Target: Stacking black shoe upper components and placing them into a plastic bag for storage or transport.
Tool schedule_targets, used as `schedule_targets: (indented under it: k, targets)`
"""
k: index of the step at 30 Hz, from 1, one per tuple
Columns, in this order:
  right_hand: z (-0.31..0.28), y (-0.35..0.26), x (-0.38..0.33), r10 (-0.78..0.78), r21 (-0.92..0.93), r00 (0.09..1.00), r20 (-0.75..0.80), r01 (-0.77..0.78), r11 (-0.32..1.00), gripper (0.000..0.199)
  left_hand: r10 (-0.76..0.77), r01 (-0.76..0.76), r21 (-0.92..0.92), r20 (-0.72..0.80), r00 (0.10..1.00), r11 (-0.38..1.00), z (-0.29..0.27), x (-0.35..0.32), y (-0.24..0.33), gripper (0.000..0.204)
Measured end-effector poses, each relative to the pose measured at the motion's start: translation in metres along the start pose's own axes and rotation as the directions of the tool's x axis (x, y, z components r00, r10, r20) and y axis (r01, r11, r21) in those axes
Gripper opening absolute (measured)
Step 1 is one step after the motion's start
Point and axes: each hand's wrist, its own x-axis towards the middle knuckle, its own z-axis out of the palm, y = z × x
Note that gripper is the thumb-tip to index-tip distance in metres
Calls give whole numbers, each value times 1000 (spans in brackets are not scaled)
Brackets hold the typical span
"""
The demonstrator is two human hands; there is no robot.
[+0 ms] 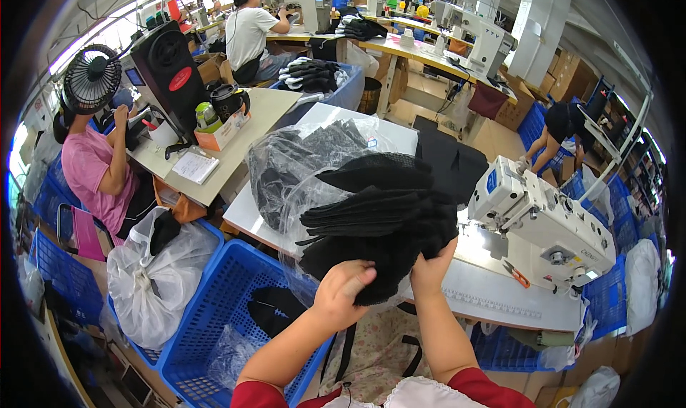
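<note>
Both my hands are closed on a thick stack of black fabric pieces (pixel 371 219), lifted over the near edge of the white sewing table (pixel 525 304). My left hand (pixel 344 291) grips its lower left side, thumb on top. My right hand (pixel 434 266) clasps the lower right side, its fingers partly hidden by the cloth. The layers fan out toward the left. Just behind the stack lies a see-through plastic bag (pixel 275 168) with more black pieces inside. More flat black fabric (pixel 449 158) rests on the table's far side.
A white sewing machine (pixel 554 226) stands right of my hands, with orange-handled snips (pixel 516 274) near it. Below left is a blue crate (pixel 239 272) holding black pieces and plastic; a tied white bag (pixel 153 279) sits beyond. Co-workers sit at left and ahead; another bends at right.
</note>
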Motion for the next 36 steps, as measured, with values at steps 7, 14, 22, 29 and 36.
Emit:
schedule_targets:
  k: [7,14,22,29,36]
  targets:
    - [9,-4,7,60,4,998,-32,-60,998,65,-247,259,-94,124,961,961,-9,36,-1,45]
    - [20,-11,20,96,36,993,-61,-94,995,63,-56,192,-281,428,902,940,-13,73,-16,34]
    - [18,-20,24,175,1,984,1,-175,984,66,-295,526,-391,514,805,755,-33,93,-27,32]
    - [13,-24,27,183,37,974,135,-190,981,65,-190,414,-439,469,862,798,-45,103,-40,46]
    - [11,-21,27,138,13,974,181,-143,990,66,-464,624,-189,515,720,758,-51,103,-35,45]
